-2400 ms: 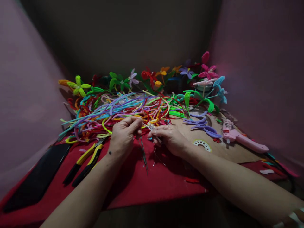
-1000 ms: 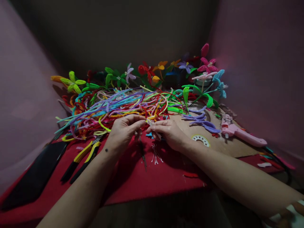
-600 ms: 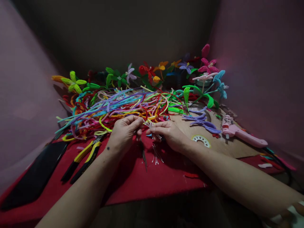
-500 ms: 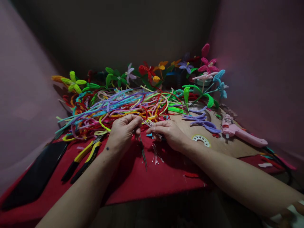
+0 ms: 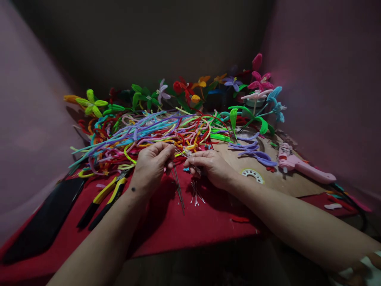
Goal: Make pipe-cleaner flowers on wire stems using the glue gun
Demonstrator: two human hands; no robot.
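My left hand (image 5: 151, 167) pinches thin stamen wires (image 5: 177, 186) that hang down from its fingertips over the red cloth (image 5: 184, 230). My right hand (image 5: 210, 165) is closed on a small bundle of white-tipped stamens (image 5: 188, 153), its tips pointing toward the left hand. The two hands are a few centimetres apart, just in front of a big heap of coloured pipe cleaners (image 5: 149, 133). A few loose stamens (image 5: 195, 195) lie on the cloth below my right hand.
Yellow-handled pliers (image 5: 102, 198) lie left of my left arm, beside a black flat case (image 5: 44, 222). A pink glue gun (image 5: 300, 167) and purple petals (image 5: 253, 153) rest on a brown board (image 5: 285, 186) at right. Finished pipe-cleaner flowers (image 5: 256, 85) line the back.
My left hand has drawn slightly left, away from the right hand, pulling thin wires out of the bundle. Some stamens dropped onto the cloth early on. The view shifted slightly.
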